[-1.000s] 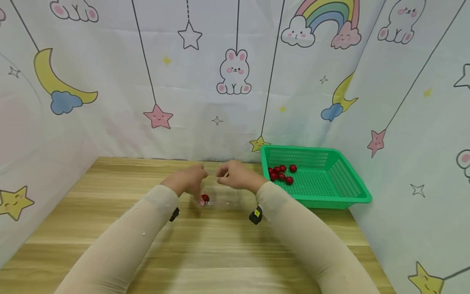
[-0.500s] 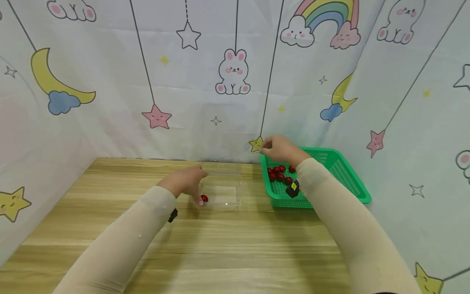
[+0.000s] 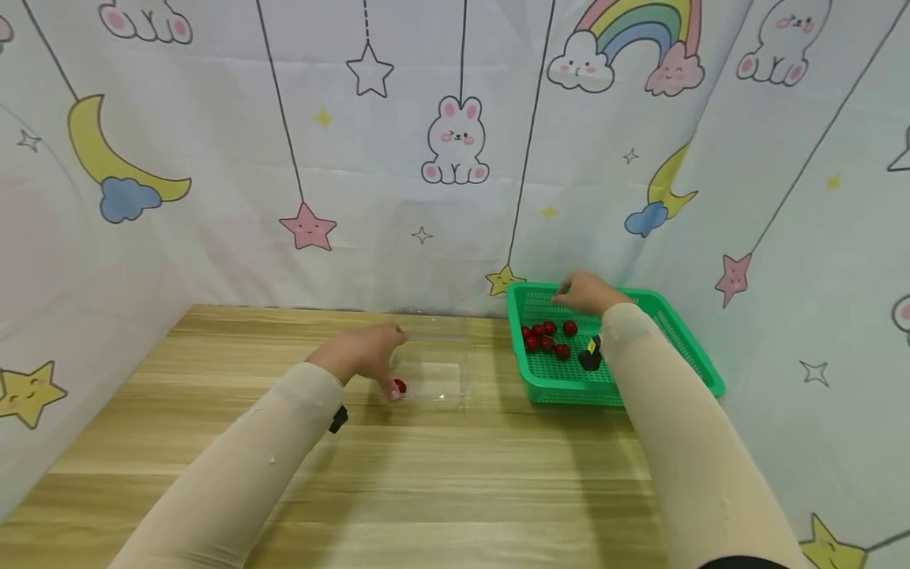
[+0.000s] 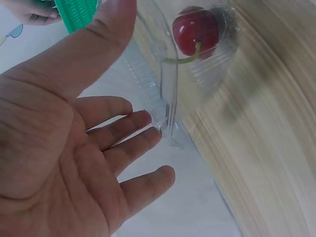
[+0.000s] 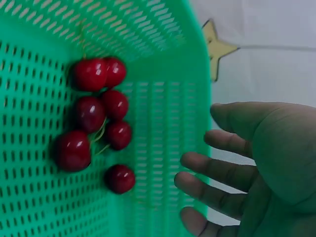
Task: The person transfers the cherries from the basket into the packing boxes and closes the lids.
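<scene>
A clear plastic box [image 3: 442, 381] stands on the table; a faint clear panel, apparently its raised lid, shows behind it. One red cherry [image 4: 195, 32] with a green stem lies in its left part. My left hand [image 3: 362, 354] is at the box's left side, thumb against the plastic near the cherry, other fingers loosely extended by its edge. My right hand [image 3: 588, 292] hovers over the green basket [image 3: 522, 359], fingers spread and holding nothing in the right wrist view. Several red cherries [image 5: 74, 150] lie together in the basket, some with stems.
The wooden table [image 3: 455, 482] reaches back to a patterned curtain [image 3: 355, 158], which also hangs along both sides. The basket stands at the back right, close to the right curtain. Black wrist cameras are strapped to both wrists.
My right hand has moved right, from above the plastic box to over the green basket. My left hand has stayed by the box, and the cherry there lies in the same spot.
</scene>
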The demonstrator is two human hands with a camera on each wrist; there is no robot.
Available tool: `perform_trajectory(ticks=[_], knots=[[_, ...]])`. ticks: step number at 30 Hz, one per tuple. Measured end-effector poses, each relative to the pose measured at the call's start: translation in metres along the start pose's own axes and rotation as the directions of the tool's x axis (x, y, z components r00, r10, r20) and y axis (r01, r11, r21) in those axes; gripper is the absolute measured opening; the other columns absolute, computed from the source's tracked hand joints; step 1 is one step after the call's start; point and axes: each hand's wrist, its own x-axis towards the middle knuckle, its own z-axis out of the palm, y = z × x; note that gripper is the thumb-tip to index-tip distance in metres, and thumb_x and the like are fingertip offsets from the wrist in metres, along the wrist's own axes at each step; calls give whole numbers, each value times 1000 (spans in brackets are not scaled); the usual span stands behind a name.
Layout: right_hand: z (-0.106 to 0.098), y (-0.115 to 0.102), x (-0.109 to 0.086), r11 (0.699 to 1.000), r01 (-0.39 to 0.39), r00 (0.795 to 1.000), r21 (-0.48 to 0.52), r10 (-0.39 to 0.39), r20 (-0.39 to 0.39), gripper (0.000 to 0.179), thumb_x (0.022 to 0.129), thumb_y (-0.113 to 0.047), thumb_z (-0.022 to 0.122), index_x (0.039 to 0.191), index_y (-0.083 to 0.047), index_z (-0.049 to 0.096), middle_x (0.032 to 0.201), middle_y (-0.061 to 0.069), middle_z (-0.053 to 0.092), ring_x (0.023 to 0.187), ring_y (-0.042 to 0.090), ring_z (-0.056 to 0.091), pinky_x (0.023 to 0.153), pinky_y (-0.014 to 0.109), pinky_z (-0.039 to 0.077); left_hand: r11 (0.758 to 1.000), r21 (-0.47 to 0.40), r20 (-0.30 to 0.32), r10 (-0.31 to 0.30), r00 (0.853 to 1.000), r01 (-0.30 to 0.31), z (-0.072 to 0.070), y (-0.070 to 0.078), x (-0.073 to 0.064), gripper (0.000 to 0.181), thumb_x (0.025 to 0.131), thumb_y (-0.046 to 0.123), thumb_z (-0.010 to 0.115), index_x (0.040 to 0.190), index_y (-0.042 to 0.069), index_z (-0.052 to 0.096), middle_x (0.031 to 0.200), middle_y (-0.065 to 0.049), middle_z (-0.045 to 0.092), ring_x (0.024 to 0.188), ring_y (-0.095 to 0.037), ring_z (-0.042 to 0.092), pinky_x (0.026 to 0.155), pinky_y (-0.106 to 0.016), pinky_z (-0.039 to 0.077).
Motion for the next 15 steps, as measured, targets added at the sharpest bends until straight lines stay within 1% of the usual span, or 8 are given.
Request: perform_trajectory(ticks=[4, 6, 9, 11, 15], knots=[[6, 19, 2, 999, -51, 994, -16, 52, 100, 50, 117, -27, 63, 153, 8, 64, 166, 35, 53, 142, 54, 63, 111, 65, 61, 1000, 8, 18, -1, 1000, 0, 3, 3, 4, 117, 83, 36, 106, 176, 7, 42, 182, -21, 37, 165, -44, 46, 131, -64, 46], [9, 24, 2, 997, -72, 989, -24, 74, 129, 53, 117, -26, 62, 157, 8, 60, 166, 35, 53, 142, 54, 64, 107, 63, 64, 1000, 17, 26, -4, 1000, 4, 4, 5, 5, 116, 82, 35, 106, 175, 7, 43, 182, -21, 37, 164, -44, 46, 130, -64, 47], [14, 28, 3, 995, -98, 983, -30, 101, 151, 53, 118, -26, 61, 158, 8, 59, 165, 34, 56, 143, 54, 63, 102, 61, 66, 1000, 12, 32, -12, 999, 11, 4, 7, 7, 114, 83, 33, 105, 175, 6, 43, 181, -22, 37, 164, -44, 46, 130, -64, 47], [16, 29, 4, 994, -106, 981, -39, 111, 157, 52, 117, -27, 60, 158, 7, 60, 164, 32, 57, 145, 53, 62, 105, 61, 65, 1000, 5, 28, -17, 999, 17, 3, 7, 7, 113, 83, 30, 105, 174, 5, 44, 182, -23, 35, 166, -46, 43, 131, -64, 46], [22, 34, 8, 992, -97, 978, -87, 111, 178, 54, 117, -28, 61, 159, 5, 61, 166, 30, 57, 152, 53, 56, 119, 66, 56, 1000, 2, 18, -21, 1000, 21, 1, 8, 9, 111, 83, 27, 105, 173, 3, 45, 183, -24, 34, 168, -47, 39, 134, -64, 42]])
